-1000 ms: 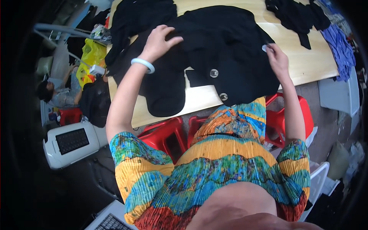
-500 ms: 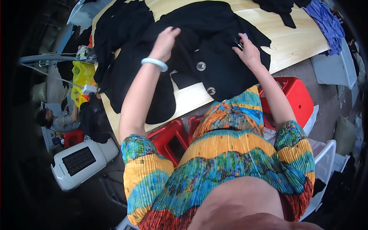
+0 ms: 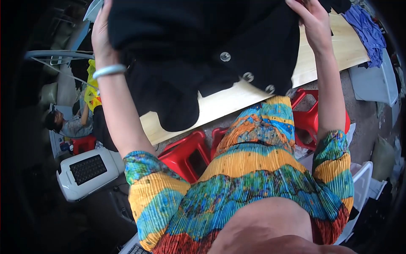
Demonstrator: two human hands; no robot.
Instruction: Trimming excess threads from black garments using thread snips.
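Note:
A black garment (image 3: 182,55) with large round, shiny buttons (image 3: 225,56) is lifted in front of me, partly blurred. Its lower part hangs over the near edge of the wooden table (image 3: 226,101). My left hand (image 3: 103,36), below a pale bangle (image 3: 110,71), holds the garment's left side; its fingertips run out of the picture at the top. At the garment's upper right, my right hand (image 3: 314,23) is closed on the cloth with the thumb on the near side. A small dark thing shows by its fingers, too cropped to name.
Red stools (image 3: 184,154) stand below the table edge, another red stool (image 3: 311,118) at the right. Purple cloth (image 3: 364,31) hangs over a pale bin (image 3: 374,80). A white machine-like case (image 3: 89,171) lies at left, near a seated person (image 3: 76,122) and a yellow bag (image 3: 91,86).
Both hands have moved apart and upward, raising the garment off the table. My left hand went to the left, my right hand up and to the right. More buttons show now.

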